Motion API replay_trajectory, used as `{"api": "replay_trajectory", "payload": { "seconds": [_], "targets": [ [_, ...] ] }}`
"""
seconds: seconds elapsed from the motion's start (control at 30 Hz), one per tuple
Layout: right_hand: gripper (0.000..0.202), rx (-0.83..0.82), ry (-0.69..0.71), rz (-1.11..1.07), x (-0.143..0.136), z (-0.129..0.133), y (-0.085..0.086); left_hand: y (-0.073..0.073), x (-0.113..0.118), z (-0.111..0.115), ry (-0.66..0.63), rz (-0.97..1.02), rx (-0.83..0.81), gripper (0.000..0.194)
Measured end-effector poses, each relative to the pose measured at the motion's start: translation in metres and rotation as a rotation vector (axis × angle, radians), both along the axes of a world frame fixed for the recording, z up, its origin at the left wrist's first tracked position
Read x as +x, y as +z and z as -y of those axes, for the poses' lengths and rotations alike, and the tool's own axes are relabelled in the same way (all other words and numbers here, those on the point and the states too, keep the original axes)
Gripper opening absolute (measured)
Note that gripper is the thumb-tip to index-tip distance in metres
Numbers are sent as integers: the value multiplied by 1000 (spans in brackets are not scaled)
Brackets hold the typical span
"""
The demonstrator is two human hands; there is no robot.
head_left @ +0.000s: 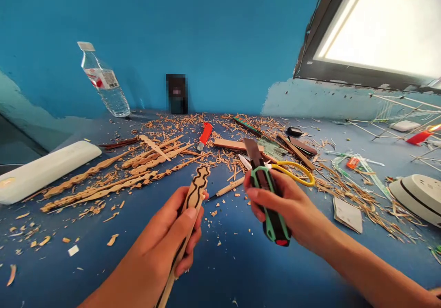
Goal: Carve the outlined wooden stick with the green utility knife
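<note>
My left hand (168, 234) is closed round a flat wooden strip (195, 198) marked with dark wavy lines; its upper end has a scalloped outline. In my right hand (285, 202) is a green and black utility knife (268, 198), its dark blade (253, 151) out and pointing up and away. Blade and strip are apart. Between the hands and a little beyond lies a wooden-handled tool with a thin dark tip (229, 187). Yellow-handled scissors (299, 172) lie just behind my right hand. Farther back is a red cutter (206, 135) with a short blade.
Wavy carved wooden strips (138, 165) lie at left beside a long white object (51, 168). A water bottle (105, 83) and a blurred dark rectangle (177, 94) stand by the wall. Shavings (186, 120) cover much of the blue table. At right are a folded paper (347, 214) and a white power strip (418, 198).
</note>
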State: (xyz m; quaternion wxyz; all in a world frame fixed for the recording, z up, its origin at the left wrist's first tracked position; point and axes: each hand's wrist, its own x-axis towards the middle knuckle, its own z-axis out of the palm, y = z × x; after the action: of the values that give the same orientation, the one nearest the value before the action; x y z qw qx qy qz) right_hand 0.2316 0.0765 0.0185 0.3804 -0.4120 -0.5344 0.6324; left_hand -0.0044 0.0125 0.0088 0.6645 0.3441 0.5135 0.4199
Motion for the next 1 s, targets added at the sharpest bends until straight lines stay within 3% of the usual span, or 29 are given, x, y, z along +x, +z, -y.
{"api": "replay_trajectory", "payload": {
  "seconds": [0.13, 0.37, 0.6, 0.83, 0.93, 1.0],
  "targets": [
    [49, -119, 52, -67, -39, 5, -2, 1, 9, 6, 12, -186, -3, 65],
    [43, -50, 71, -190, -73, -5, -6, -1, 1, -3, -32, -268, 132, 56],
    [39, -29, 66, -313, -81, -18, -11, 3, -10, -15, -19, -53, 129, 44],
    [33, 93, 170, -208, -74, -25, -6, 12, -13, -21, 32, 103, 60, 46],
    [21, 125, 86, -83, -63, -31, -3, 13, -17, -19, 53, 84, 21, 45],
    [25, 119, 3, -3, -51, -34, -1, 8, -20, -11, 17, 104, -48, 49]
  ]
}}
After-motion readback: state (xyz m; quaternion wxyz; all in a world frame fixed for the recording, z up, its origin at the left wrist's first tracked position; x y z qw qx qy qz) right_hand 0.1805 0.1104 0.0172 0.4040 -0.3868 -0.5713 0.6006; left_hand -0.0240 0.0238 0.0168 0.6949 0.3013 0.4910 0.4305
